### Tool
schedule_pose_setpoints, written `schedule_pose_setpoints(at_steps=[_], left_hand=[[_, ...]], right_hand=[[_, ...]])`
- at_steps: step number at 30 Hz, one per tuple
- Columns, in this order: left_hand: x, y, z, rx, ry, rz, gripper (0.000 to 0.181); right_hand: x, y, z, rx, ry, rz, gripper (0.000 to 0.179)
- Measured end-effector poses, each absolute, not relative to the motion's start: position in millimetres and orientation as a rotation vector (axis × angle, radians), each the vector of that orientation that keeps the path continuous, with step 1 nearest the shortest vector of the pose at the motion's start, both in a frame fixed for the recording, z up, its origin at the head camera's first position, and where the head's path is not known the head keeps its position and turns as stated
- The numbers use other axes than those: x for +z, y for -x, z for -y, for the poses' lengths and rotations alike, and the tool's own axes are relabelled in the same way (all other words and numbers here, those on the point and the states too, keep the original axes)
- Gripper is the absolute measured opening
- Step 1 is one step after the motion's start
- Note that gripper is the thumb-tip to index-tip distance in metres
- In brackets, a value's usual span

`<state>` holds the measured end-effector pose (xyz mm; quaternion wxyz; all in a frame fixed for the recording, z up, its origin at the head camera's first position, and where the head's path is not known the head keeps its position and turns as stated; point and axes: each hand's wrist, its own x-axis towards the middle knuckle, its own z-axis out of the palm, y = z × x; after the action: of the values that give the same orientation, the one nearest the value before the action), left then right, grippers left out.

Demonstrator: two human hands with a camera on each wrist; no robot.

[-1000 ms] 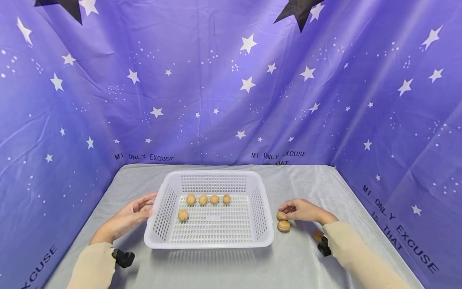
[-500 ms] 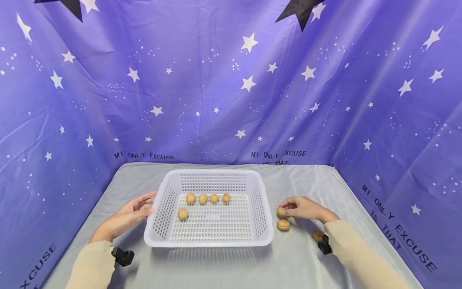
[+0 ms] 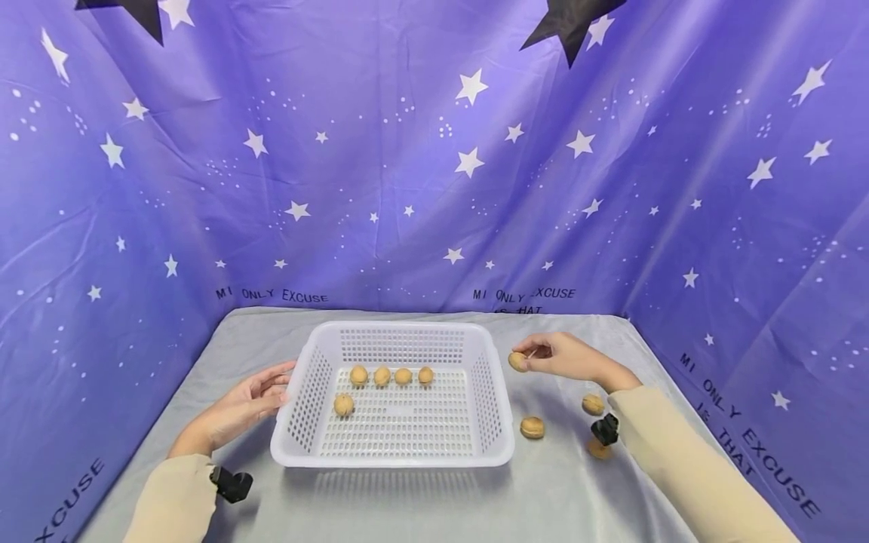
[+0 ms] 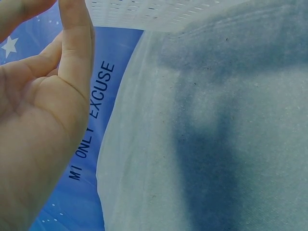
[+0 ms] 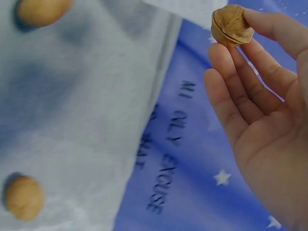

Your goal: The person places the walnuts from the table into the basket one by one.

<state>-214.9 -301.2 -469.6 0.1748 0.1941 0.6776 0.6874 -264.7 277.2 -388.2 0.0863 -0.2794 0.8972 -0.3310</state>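
A walnut [image 3: 517, 361] is pinched between the thumb and fingertips of my right hand [image 3: 563, 357], lifted just right of the basket. In the right wrist view the same walnut [image 5: 232, 25] shows its seam. My left hand [image 3: 237, 407] touches the left rim of the white plastic basket [image 3: 394, 461] with fairly straight fingers. The left wrist view shows that hand [image 4: 43, 106] close up, its fingertips cut off at the top. Several walnuts lie in the basket: a row at the back, and one walnut [image 3: 344, 405] in front of it at the left.
On the grey tablecloth [image 3: 394, 509], right of the basket, lie a walnut [image 3: 532, 427], another walnut [image 3: 593, 405] and one more walnut [image 3: 600, 450] partly behind the black wrist camera [image 3: 605, 429]. A purple star-printed curtain [image 3: 380, 151] encloses the table's back and sides.
My right hand has lifted a walnut off the table and carried it away from me, beside the basket's right rim. A walnut formerly behind the right arm now shows. The left hand stays put.
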Motion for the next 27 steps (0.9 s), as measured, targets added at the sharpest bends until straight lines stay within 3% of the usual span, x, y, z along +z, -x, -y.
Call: schedule_pose_setpoints(at_steps=[13, 27], left_hand=[[-469, 217, 301, 1.933, -0.55, -1.925, 0.065], [-464, 216, 300, 1.921, -0.491, -1.937, 0.067]], right_hand=[[-362, 287, -200, -0.835, 0.988, -2.604, 0.038], [-391, 299, -96, -0.77, 1.112, -2.408, 0.033]])
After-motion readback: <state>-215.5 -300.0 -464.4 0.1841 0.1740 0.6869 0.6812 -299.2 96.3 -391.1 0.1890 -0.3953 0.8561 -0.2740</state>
